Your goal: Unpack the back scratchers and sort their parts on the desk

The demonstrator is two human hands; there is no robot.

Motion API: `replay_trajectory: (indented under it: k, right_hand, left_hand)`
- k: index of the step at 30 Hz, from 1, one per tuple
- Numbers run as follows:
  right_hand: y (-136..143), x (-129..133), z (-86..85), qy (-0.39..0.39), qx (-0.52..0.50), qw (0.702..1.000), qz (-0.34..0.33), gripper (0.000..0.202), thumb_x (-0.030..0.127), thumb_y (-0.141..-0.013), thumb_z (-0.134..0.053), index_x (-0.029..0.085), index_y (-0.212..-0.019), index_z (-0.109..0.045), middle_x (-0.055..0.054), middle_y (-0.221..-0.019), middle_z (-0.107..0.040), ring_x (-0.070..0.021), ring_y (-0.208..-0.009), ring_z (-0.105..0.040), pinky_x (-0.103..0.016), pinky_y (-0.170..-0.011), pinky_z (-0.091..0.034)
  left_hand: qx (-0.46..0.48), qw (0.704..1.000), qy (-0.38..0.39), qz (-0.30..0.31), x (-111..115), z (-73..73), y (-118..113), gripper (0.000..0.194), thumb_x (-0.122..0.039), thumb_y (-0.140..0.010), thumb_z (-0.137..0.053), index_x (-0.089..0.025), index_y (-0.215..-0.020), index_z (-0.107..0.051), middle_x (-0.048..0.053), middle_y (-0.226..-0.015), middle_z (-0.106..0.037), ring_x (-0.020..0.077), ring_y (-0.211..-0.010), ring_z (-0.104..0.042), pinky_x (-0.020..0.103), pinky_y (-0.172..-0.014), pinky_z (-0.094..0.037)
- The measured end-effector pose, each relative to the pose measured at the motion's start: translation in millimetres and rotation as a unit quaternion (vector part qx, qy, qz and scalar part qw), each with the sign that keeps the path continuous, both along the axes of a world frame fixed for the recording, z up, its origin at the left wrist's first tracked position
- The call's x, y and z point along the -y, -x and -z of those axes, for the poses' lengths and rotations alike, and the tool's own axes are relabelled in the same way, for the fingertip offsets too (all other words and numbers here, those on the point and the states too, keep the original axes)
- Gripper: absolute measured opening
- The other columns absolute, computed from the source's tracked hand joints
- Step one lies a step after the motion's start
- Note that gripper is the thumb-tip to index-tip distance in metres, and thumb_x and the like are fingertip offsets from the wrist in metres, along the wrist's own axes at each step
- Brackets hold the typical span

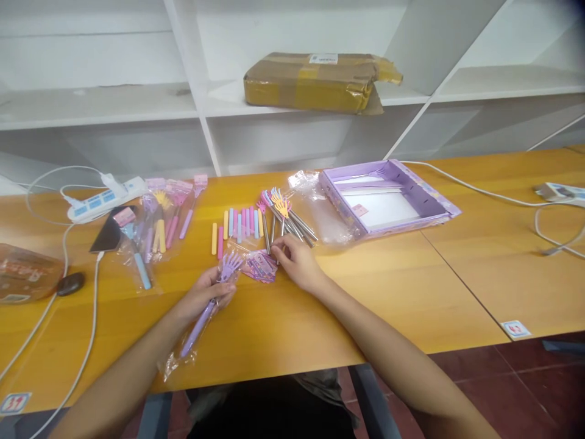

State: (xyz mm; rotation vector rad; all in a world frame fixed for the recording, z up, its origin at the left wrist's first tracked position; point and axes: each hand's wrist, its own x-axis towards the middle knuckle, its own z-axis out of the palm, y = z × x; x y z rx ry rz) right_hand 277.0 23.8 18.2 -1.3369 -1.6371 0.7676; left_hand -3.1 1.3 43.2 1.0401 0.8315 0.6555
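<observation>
My left hand [214, 289] is closed around a purple back scratcher [200, 326] in a clear plastic sleeve, its hand-shaped head pointing away from me. My right hand [296, 261] has its fingers bent together at the right edge of a stack of pink and purple cards [261, 267]; what they hold, if anything, is hidden. Just beyond it lies a pile of hand-shaped scratcher heads on metal rods [282, 210], in yellow, pink and blue. Several coloured handles [240, 224] lie in a row left of the pile.
Bagged back scratchers with header cards [172, 213] lie at the left, near a phone [109, 231], a power strip [107, 198] and a black mouse [70, 283]. A purple box [388, 213] and loose clear plastic bags [331, 210] are at the right. A taped carton [315, 82] sits on the shelf.
</observation>
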Motion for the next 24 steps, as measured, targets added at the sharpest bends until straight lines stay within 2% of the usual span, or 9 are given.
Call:
replay_trajectory:
  k: [2, 5, 8, 11, 14, 18, 20, 22, 24]
  right_hand:
    - [-3.6, 2.0, -3.6, -0.010, -0.009, 1.000, -0.013, 0.025, 0.042, -0.104, -0.061, 0.021, -0.109, -0.073, -0.006, -0.099, -0.069, -0.0193, -0.084, -0.060, -0.032, -0.079, -0.049]
    - [-2.0, 7.3, -12.5, 0.042, -0.105, 0.981, -0.155, 0.040, 0.053, -0.099, -0.071, 0.024, -0.126, -0.070, -0.004, -0.104, -0.067, -0.0197, -0.088, -0.062, -0.032, -0.078, -0.051]
    - [9.0, 11.6, -29.9, 0.120, -0.175, 0.942, -0.261, 0.045, 0.067, -0.098, -0.068, 0.023, -0.107, -0.070, 0.000, -0.088, -0.064, -0.0176, -0.076, -0.059, -0.030, -0.070, -0.048]
    - [15.7, 11.1, -64.4, 0.086, -0.120, 0.965, -0.219, 0.050, 0.066, -0.105, -0.059, 0.022, -0.083, -0.065, 0.002, -0.072, -0.054, -0.0160, -0.068, -0.051, -0.029, -0.066, -0.042]
    - [10.4, 10.5, -113.2, -0.069, -0.012, 0.992, -0.104, 0.046, 0.056, -0.110, -0.056, 0.022, -0.080, -0.066, 0.000, -0.074, -0.054, -0.0173, -0.071, -0.051, -0.031, -0.069, -0.041]
    - [-3.3, 18.7, -170.1, -0.186, 0.094, 0.976, -0.056, 0.048, 0.049, -0.113, -0.056, 0.023, -0.072, -0.057, -0.001, -0.074, -0.054, -0.0171, -0.070, -0.051, -0.032, -0.067, -0.041]
    - [-7.4, 25.6, -185.3, -0.227, 0.054, 0.972, -0.004, 0.046, 0.048, -0.113, -0.058, 0.023, -0.074, -0.058, 0.000, -0.072, -0.053, -0.0148, -0.065, -0.050, -0.030, -0.060, -0.038]
    - [-7.3, 32.9, -189.3, -0.247, -0.049, 0.967, 0.050, 0.035, 0.048, -0.113, -0.060, 0.024, -0.087, -0.064, 0.003, -0.071, -0.051, -0.0117, -0.057, -0.046, -0.028, -0.051, -0.034]
    - [-3.7, 38.3, -183.7, -0.175, -0.101, 0.979, -0.016, 0.025, 0.049, -0.109, -0.067, 0.025, -0.101, -0.068, 0.005, -0.071, -0.053, -0.0099, -0.051, -0.045, -0.026, -0.047, -0.036]
  left_hand:
    - [-0.005, 1.000, -0.001, 0.013, -0.6, 4.1, 0.7, 0.048, -0.048, -0.087, -0.085, -0.016, -0.120, -0.070, -0.011, -0.055, -0.045, 0.0063, -0.040, -0.036, 0.020, -0.044, -0.028]
    - [-0.038, 0.998, -0.014, 0.047, 0.0, 10.2, 1.2, 0.049, -0.055, -0.089, -0.083, -0.016, -0.116, -0.068, -0.010, -0.055, -0.048, 0.0076, -0.042, -0.039, 0.020, -0.044, -0.029]
    - [-0.070, 0.992, -0.041, 0.094, 3.0, 11.0, -1.8, 0.050, -0.057, -0.090, -0.082, -0.016, -0.116, -0.069, -0.007, -0.064, -0.054, 0.0079, -0.047, -0.043, 0.021, -0.047, -0.034]
    - [-0.032, 0.986, -0.070, 0.149, 6.7, 8.5, -6.9, 0.049, -0.056, -0.090, -0.084, -0.016, -0.116, -0.071, 0.001, -0.085, -0.066, 0.0120, -0.065, -0.057, 0.025, -0.063, -0.047]
    - [0.028, 0.977, -0.084, 0.196, 8.9, 7.6, -9.5, 0.049, -0.056, -0.093, -0.081, -0.018, -0.121, -0.070, 0.009, -0.106, -0.073, 0.0211, -0.094, -0.068, 0.033, -0.083, -0.053]
    - [0.041, 0.972, -0.082, 0.218, 9.7, 11.0, -7.5, 0.041, -0.054, -0.099, -0.076, -0.018, -0.115, -0.068, 0.005, -0.095, -0.070, 0.0184, -0.086, -0.068, 0.031, -0.080, -0.049]
    - [0.047, 0.970, -0.080, 0.223, 10.5, 12.7, -6.1, 0.040, -0.055, -0.100, -0.075, -0.017, -0.110, -0.067, 0.001, -0.088, -0.065, 0.0156, -0.079, -0.064, 0.030, -0.078, -0.048]
    - [0.047, 0.970, -0.083, 0.225, 11.8, 13.7, -5.6, 0.042, -0.058, -0.101, -0.072, -0.017, -0.107, -0.067, -0.002, -0.083, -0.056, 0.0120, -0.071, -0.055, 0.027, -0.071, -0.044]
    - [0.037, 0.969, -0.083, 0.231, 13.3, 13.5, -6.1, 0.043, -0.060, -0.103, -0.067, -0.016, -0.105, -0.067, -0.004, -0.078, -0.048, 0.0097, -0.065, -0.043, 0.024, -0.063, -0.036]
